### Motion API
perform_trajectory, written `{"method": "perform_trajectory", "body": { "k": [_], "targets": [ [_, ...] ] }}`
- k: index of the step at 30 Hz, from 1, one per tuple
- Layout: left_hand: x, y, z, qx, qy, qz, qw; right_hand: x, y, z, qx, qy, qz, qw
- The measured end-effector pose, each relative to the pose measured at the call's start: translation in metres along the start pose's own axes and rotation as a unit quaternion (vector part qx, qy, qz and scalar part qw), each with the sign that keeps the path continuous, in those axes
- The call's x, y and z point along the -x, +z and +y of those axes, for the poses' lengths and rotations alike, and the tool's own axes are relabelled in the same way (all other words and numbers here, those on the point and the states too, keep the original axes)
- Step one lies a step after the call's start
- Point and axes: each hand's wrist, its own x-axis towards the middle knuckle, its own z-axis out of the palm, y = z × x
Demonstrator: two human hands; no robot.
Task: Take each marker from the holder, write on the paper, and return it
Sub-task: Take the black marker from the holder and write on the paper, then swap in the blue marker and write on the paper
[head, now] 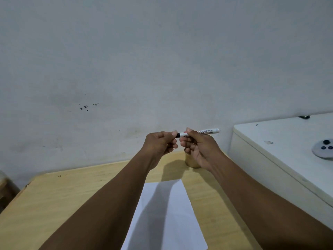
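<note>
Over the pale wooden table (63,204) the blank white sheet of paper (167,222) lies unmarked, so as I read it no writing is done yet and this looks like the uncapping step. The tan cylindrical holder (191,162) sits half hidden behind the right wrist, a white cabinet (288,150) close by. The right hand (200,147) grips the white whiteboard marker (207,132) mid-air, the left hand (160,143) pinching its black cap end (178,135).
</note>
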Motion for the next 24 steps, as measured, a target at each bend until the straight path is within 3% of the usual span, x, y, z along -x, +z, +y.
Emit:
{"method": "perform_trajectory", "body": {
  "k": [3,7,10,17,24],
  "targets": [
    [-0.006,0.007,0.011,-0.064,0.027,0.008,0.998,-0.009,-0.004,-0.002,-0.004,0.026,0.01,1.0],
    [-0.013,0.008,0.023,-0.145,0.069,0.056,0.985,-0.018,-0.014,-0.019,0.21,0.068,0.007,0.975],
    [-0.019,0.015,0.029,-0.221,0.102,0.076,0.967,-0.024,-0.026,-0.035,0.3,0.056,0.07,0.95],
    [-0.037,0.034,0.028,-0.396,0.168,0.056,0.901,-0.027,-0.061,-0.055,0.359,0.02,0.135,0.923],
    [-0.054,0.052,0.014,-0.456,0.157,0.01,0.876,-0.031,-0.073,-0.045,0.408,0.007,0.128,0.904]
  ]
}}
